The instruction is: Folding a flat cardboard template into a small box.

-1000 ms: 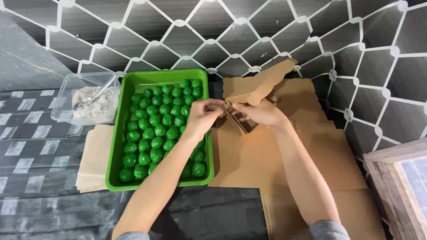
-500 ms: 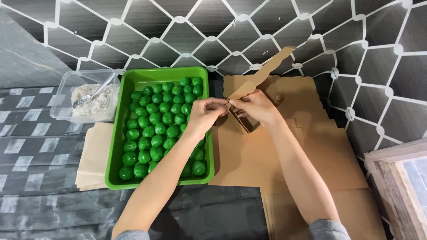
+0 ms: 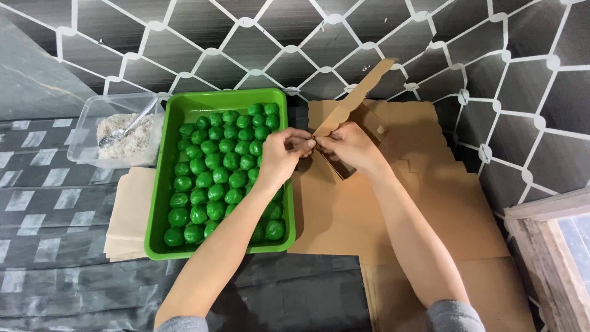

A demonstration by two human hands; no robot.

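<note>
Dark counter (image 3: 74,203): both hands, left hand (image 3: 284,154) and right hand (image 3: 351,147), pinch light, stiff kraft box (image 3: 344,120) at flap edge; creases easily.

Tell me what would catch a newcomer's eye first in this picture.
The bright green tray left of centre, packed with rows of round green balls, stands out most. Just right of it, the left hand and right hand meet on a small brown cardboard box held above flat cardboard sheets. At far left sits a clear tub of white flakes with a spoon.
</note>
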